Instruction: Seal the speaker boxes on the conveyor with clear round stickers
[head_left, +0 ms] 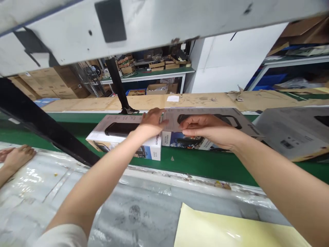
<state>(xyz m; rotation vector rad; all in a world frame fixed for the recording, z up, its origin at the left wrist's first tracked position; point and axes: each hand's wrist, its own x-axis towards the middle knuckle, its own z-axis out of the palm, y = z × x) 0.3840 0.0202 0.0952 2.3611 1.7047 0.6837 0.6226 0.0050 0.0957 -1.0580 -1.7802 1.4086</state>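
Two printed product boxes lie end to end on the green conveyor belt (195,164). My left hand (151,121) rests with curled fingers on the right end of the left box (120,132), where the two boxes meet. My right hand (205,128) has its fingers closed over the near edge of the right box (231,120), gripping its top panel. Both boxes are white and grey with a picture of a long black device on top.
A third box (295,132) lies on the belt at the right. Another person's hand (16,156) rests on the plastic-covered table (77,185) at the left. A pale yellow sheet (231,230) lies near me. A black strut (46,127) crosses diagonally at left. Shelves with cartons stand behind.
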